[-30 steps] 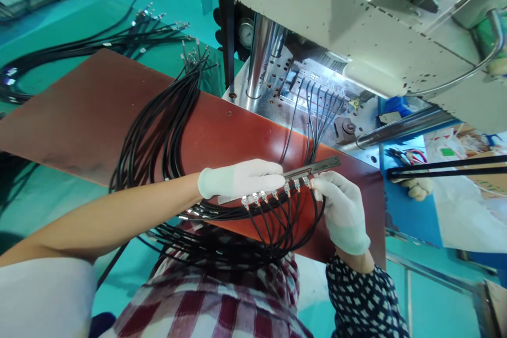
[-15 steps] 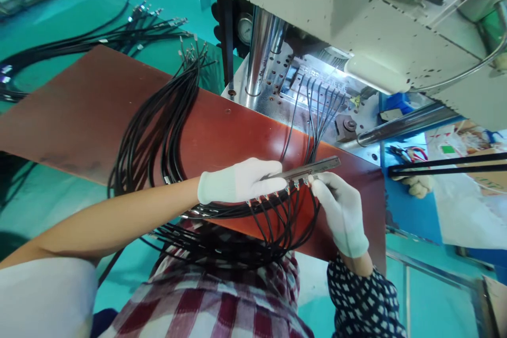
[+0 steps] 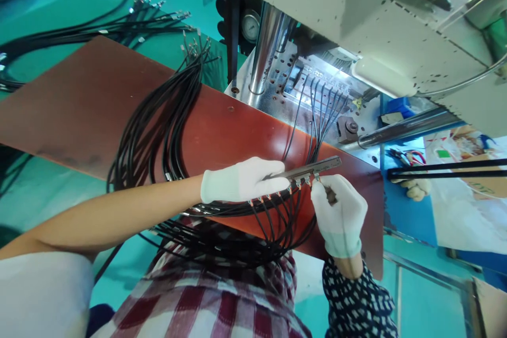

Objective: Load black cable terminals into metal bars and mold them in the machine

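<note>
- Left hand (image 3: 247,182), gloved, center of the frame: thumb and fingers are closed flat over the left part of a slotted metal strip (image 3: 329,165), presumably to steady it while its right end projects free.
- Metal strip: held just above the board, slanting up toward the right; this angle appears to present its lower edge to the other hand.
- Connectors (image 3: 307,180): spaced in a row along that lower edge. The spacing probably keeps neighboring leads apart; some are partly hidden by the left fingers.
- Right hand (image 3: 340,211), gloved, right of center: thumb and forefinger are narrowed in a pinch on the rightmost connector (image 3: 316,176), a grip suited to so small a part. The other fingers are curled; whether they touch a cable cannot be told.
- Hanging cables (image 3: 270,224): curving below the strip, slack enough, it seems, not to drag on it.
- Cable bundle (image 3: 137,127), left of center: draped over the reddish-brown board (image 3: 245,134), which likely bears its weight.
- Upper cables (image 3: 299,113), upper right of center: fanned out from the lit fixture (image 3: 293,96), apparently to separate their ends.
</note>
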`<control>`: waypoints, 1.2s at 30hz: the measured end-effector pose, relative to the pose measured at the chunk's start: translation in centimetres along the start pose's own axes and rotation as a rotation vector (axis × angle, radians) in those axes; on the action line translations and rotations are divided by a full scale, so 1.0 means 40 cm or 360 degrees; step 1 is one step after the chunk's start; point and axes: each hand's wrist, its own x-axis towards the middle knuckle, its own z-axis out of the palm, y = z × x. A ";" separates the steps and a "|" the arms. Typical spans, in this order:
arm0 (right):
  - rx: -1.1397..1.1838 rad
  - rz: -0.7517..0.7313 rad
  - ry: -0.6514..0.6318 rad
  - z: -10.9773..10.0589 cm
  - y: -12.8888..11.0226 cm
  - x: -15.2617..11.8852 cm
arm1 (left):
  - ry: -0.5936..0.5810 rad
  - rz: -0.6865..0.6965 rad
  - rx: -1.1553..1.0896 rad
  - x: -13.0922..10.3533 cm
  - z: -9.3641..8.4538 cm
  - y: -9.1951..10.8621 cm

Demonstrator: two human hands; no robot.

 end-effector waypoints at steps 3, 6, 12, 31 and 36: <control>-0.0046 0.0009 -0.0017 -0.012 0.000 -0.013 | 0.0030 -0.0012 -0.0005 -0.001 0.001 -0.006; -0.0206 -0.0114 0.0144 -0.027 -0.025 -0.046 | 0.0033 -0.0023 -0.0023 -0.001 0.003 -0.012; -0.0583 -0.0307 -0.0094 -0.021 -0.081 -0.076 | 0.0034 -0.0045 -0.0087 0.000 0.000 -0.014; -0.0560 -0.0274 0.0024 0.011 -0.082 -0.054 | -0.0014 -0.0072 0.0008 0.002 -0.002 -0.011; -0.0643 -0.0328 0.0147 0.034 -0.087 -0.039 | -0.0036 -0.0034 -0.0030 0.000 -0.004 -0.009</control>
